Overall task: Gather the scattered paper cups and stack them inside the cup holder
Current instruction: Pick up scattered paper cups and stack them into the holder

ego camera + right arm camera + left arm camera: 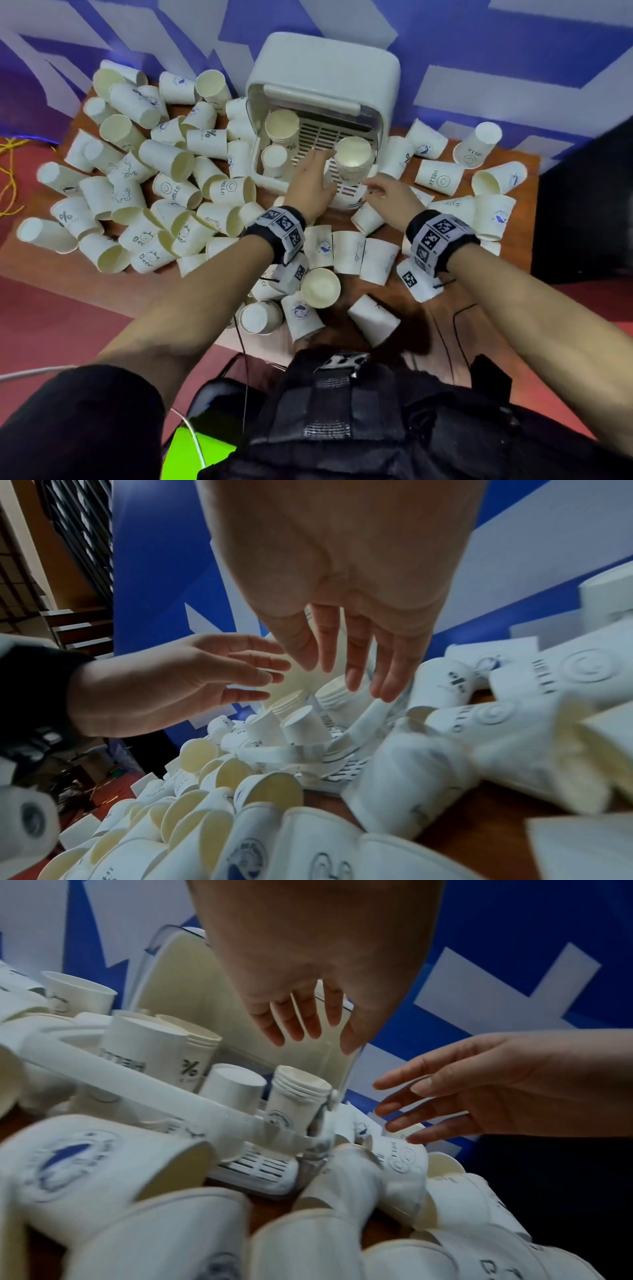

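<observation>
The white cup holder (342, 82) stands open at the back of the table. Inside it are a tall stack of paper cups (353, 158) on the right, a second stack (283, 128) at back left and one upturned cup (274, 159). My left hand (318, 174) hovers open just left of the tall stack, fingers straight, holding nothing. My right hand (378, 192) is open just right of it, also holding nothing. In the left wrist view the left hand (301, 1031) hangs above the stack (294, 1096), with the right hand (404, 1110) beside it.
Loose paper cups (137, 192) lie heaped over the left of the wooden table (428, 318), more cups (442, 178) on the right and several (320, 287) by the front edge. A blue and white wall (513, 51) stands behind. Black cables (457, 329) cross the front right.
</observation>
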### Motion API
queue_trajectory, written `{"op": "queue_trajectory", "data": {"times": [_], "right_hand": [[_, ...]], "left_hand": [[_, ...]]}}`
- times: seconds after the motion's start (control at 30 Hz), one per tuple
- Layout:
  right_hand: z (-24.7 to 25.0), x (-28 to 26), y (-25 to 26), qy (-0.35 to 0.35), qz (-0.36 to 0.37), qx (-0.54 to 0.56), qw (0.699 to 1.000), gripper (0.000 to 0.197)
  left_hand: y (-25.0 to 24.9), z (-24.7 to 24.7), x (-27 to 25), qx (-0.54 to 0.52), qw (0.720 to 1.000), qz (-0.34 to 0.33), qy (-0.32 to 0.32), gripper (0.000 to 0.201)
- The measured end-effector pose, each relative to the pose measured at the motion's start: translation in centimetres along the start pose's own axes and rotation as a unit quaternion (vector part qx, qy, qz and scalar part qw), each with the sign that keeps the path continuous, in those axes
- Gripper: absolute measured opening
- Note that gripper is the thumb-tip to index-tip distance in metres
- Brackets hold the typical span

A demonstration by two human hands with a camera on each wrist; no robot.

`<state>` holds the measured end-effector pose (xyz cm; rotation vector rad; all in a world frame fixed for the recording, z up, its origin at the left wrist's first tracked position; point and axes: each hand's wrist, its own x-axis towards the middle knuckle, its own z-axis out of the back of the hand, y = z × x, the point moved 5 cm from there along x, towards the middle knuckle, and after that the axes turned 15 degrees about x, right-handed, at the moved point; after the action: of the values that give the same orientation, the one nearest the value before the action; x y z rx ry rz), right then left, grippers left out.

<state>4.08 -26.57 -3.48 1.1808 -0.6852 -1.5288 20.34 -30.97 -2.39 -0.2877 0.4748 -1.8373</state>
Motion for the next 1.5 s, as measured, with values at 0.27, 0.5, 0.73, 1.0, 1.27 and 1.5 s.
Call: {"op": "queue_trajectory", "data": {"times": [0.27,0.5,0.73,1.0,1.27,1.5], "right_hand": [[9.0,-5.6,-5.1,-0.038,-0.054,-0.017,0.998,0.037],[14.9,-9.5,-10.7,-0.052,-0.115,-0.06,0.99,0.042],[16.3,-10.8,-14.7,-0.024,-0.141,-0.098,0.985,0.043],[16.3,-10.7,-16.7,-0.02,-0.144,-0.06,0.988,0.043],[15.3,-10.5,-18.6,0.021,-0.169,-0.021,0.985,0.037],[15.8,-10.7,-18.9,0.027,-0.165,0.033,0.985,0.042]], "left_hand": [[-10.7,-5.5,-1.1,0.012,0.993,-0.076,0.091,0.05],[-17.6,-11.2,-3.2,0.05,0.974,-0.107,0.192,0.05],[-20.6,-15.9,-5.6,0.082,0.951,-0.099,0.28,0.052],[-21.2,-19.1,-6.4,0.068,0.957,-0.058,0.277,0.074],[-21.7,-20.5,-6.4,0.032,0.952,-0.041,0.301,0.093],[-22.1,-20.3,-6.6,0.008,0.957,-0.063,0.281,0.097]]}}
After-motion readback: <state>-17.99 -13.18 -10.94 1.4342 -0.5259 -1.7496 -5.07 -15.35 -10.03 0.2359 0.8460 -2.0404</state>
